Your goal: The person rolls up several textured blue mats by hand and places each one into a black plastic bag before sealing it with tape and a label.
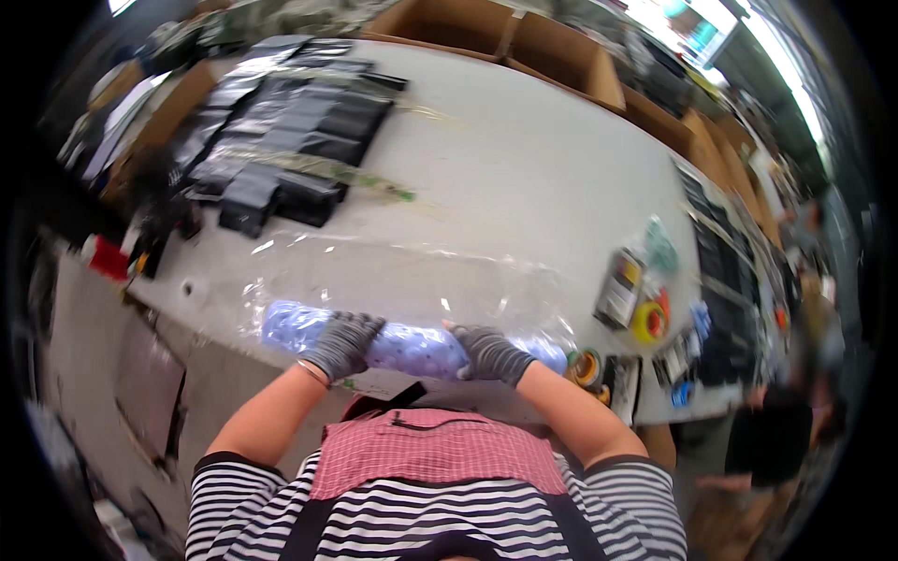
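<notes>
A pale blue, dark-dotted roll (412, 350), soft-looking like fabric, lies along the table's near edge. Clear plastic film (412, 266) covers it and spreads loosely beyond its far side. My left hand (344, 346), in a grey striped glove, grips the roll left of its middle. Toward the roll's right end, my right hand (491, 353) in a matching glove holds it through the film, fingers curled over the top. The fingertips of both hands are partly hidden or blurred.
Black plastic bags (299, 131) lie stacked at the far left; more black bags (720, 280) are at the right. A yellow tape roll (650, 322) and a dark tin (618, 288) stand right of the film. Open cardboard boxes (561, 61) line the far edge. A person (772, 435) is at the right.
</notes>
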A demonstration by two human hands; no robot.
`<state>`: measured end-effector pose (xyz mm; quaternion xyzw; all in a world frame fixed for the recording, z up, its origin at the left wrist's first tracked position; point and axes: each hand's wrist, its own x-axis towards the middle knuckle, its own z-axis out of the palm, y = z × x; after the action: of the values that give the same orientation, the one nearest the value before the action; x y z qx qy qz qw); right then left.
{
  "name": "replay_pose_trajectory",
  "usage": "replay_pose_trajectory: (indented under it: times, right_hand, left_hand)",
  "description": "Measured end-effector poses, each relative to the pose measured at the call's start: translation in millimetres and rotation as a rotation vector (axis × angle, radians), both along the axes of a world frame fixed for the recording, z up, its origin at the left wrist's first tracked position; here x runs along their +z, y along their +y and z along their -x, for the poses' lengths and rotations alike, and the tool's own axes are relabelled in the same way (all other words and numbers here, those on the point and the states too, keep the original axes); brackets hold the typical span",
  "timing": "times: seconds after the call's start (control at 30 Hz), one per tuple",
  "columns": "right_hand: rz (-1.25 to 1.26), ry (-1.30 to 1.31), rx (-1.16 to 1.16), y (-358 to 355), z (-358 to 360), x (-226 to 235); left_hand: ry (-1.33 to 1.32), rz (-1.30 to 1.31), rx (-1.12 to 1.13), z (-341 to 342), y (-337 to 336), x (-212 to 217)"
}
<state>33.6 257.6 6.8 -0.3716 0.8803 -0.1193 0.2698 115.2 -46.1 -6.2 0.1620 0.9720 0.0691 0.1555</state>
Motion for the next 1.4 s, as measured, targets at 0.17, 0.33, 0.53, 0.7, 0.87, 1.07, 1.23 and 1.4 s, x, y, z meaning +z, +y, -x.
replay_pose_trajectory:
  times: [0.17,0.33,0.53,0.7,0.87,1.07,1.23,1.4]
  right_hand:
    - [-0.163,0.317,-0.125,0.9,-31.3,-4.1]
    - [-0.250,-0.241,-0.161,6.0,70.6,3.0]
    - [-0.242,-0.418,-0.281,24.9,92.9,8.6]
    - [-0.337,-0.131,-0.552,125.8,83.1,-10.9]
    - [0.446,0.335,-0.163,51.1,81.5,-67.8]
    - [0.074,0.232,-0.206,-42.1,109.2,-85.7]
    - [0.065,0.295,-0.180,-54.3,124.6,-84.8]
    - [-0.047,0.295,-0.109,-57.2,136.0,-83.1]
  left_hand:
    - [-0.445,-0.132,-0.178,84.7,-19.8,8.3]
    - [0.103,0.101,-0.187,66.0,42.0,16.9]
    - [0.027,0.056,-0.098,77.9,26.8,9.6]
    - [0.085,0.029,-0.181,56.3,14.9,1.1]
    - [-0.094,0.003,-0.209,81.7,12.4,17.0]
    - [-0.064,-0.030,-0.194,77.3,9.5,13.3]
    - [-0.069,-0.044,-0.195,78.6,7.6,9.8]
    - [-0.072,-0.063,-0.192,82.2,8.9,5.7]
